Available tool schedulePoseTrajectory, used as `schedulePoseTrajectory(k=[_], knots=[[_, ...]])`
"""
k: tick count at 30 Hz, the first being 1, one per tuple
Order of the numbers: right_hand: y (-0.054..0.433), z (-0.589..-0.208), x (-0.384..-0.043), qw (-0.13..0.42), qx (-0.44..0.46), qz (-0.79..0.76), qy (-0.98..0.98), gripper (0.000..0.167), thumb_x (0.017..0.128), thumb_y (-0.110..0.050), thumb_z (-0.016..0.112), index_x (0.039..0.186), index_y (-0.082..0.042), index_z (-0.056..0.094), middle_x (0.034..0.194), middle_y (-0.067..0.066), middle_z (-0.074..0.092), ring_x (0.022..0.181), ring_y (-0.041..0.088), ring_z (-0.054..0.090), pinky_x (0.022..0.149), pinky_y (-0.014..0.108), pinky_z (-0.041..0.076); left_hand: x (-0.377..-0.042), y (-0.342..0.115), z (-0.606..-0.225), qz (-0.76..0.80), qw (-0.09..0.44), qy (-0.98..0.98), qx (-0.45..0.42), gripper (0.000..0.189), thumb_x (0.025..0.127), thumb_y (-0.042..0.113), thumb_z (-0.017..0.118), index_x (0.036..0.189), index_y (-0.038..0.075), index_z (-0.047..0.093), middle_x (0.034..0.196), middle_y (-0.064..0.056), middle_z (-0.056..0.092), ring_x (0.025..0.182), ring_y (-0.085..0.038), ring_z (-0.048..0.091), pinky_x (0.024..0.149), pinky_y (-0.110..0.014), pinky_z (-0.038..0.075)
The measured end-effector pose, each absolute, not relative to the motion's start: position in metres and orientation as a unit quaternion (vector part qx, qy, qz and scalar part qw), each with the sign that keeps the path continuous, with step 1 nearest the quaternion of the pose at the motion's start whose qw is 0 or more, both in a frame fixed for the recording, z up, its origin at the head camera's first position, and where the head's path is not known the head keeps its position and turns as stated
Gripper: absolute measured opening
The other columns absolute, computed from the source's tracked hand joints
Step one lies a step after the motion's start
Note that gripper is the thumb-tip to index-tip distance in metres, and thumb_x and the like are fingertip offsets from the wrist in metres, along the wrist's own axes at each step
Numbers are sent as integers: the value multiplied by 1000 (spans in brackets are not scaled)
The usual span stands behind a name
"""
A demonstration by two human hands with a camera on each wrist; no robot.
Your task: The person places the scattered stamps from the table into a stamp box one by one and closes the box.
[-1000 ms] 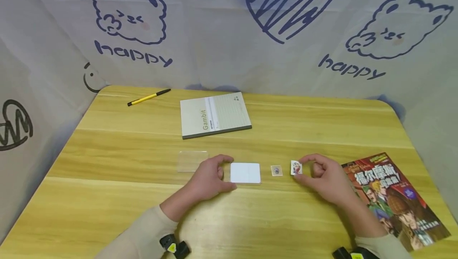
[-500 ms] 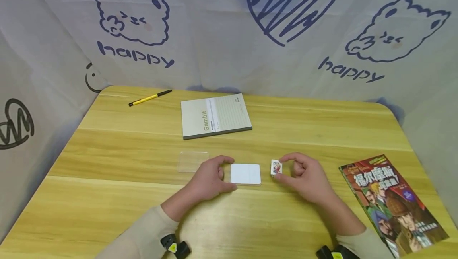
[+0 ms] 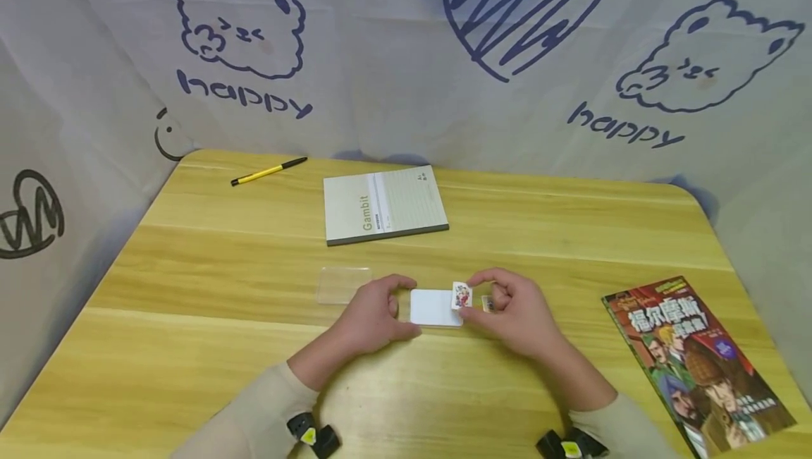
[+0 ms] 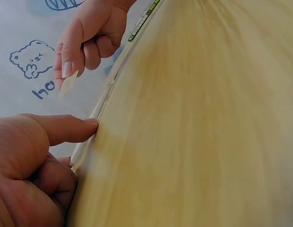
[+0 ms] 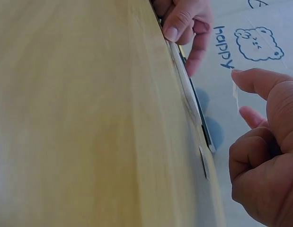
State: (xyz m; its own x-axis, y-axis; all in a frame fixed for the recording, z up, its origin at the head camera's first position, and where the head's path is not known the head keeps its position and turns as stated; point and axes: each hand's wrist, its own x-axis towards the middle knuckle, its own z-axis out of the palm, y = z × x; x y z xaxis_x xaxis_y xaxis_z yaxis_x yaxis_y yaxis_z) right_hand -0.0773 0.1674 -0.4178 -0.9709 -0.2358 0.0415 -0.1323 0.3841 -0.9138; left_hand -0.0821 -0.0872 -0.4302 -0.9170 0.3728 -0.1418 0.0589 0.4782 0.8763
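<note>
A flat white rectangular piece with a clear rim lies on the wooden table. My left hand holds it at its left end, thumb and forefinger at the two corners. Between the thumb and forefinger of my right hand is a small white square with a colourful picture. That picture square is raised above the right end of the white piece; in the right wrist view the thin square appears edge-on, off the table. A second small square lies on the table, partly hidden by the right hand.
A clear plastic plate lies left of the left hand. Further back are a Gambit notebook and a yellow and black pen. A comic-style book lies at the right. Printed cloth hangs behind the table.
My right hand has carried the picture square leftward, over the second small square, to above the right end of the white piece. The left hand keeps its place.
</note>
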Motion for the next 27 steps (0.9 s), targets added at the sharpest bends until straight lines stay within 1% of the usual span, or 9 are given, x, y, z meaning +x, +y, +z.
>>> schedulePoseTrajectory(k=[4, 10, 15, 21, 27], knots=[[159, -419, -81, 48, -122, -545, 828, 35, 75, -12, 90, 104, -12, 71, 56, -3, 28, 50, 10, 26, 48, 25, 26, -83, -87, -430, 492, 155, 847, 130, 64, 73, 7, 89, 129, -1, 59, 60, 3, 45, 51, -10, 40, 49, -27, 36], [146, -421, -85, 59, -143, -537, 829, 34, 75, -15, 89, 104, -12, 71, 54, -6, 31, 48, 9, 27, 47, 24, 25, -84, -87, -430, 489, 155, 849, 128, 64, 72, 8, 89, 128, 0, 60, 60, 3, 45, 51, -10, 40, 49, -27, 35], [137, -421, -86, 76, -143, -513, 843, 34, 75, -17, 90, 103, -14, 71, 53, -6, 31, 48, 9, 27, 47, 24, 25, -83, -88, -430, 493, 158, 846, 126, 64, 72, 7, 89, 128, 0, 59, 60, 3, 45, 50, -10, 40, 48, -26, 34], [133, -423, -86, 91, -139, -494, 853, 35, 74, -17, 90, 102, -11, 70, 55, -6, 30, 51, 8, 29, 48, 23, 30, -83, -88, -431, 504, 160, 840, 124, 65, 72, 5, 89, 129, -1, 59, 61, 2, 45, 50, -10, 40, 48, -25, 34], [129, -426, -86, 86, -132, -472, 867, 36, 72, -20, 92, 100, -10, 71, 58, -6, 31, 55, 8, 38, 50, 25, 36, -83, -87, -432, 504, 157, 840, 127, 64, 72, 5, 89, 128, -1, 59, 61, 2, 44, 50, -10, 39, 48, -25, 33]])
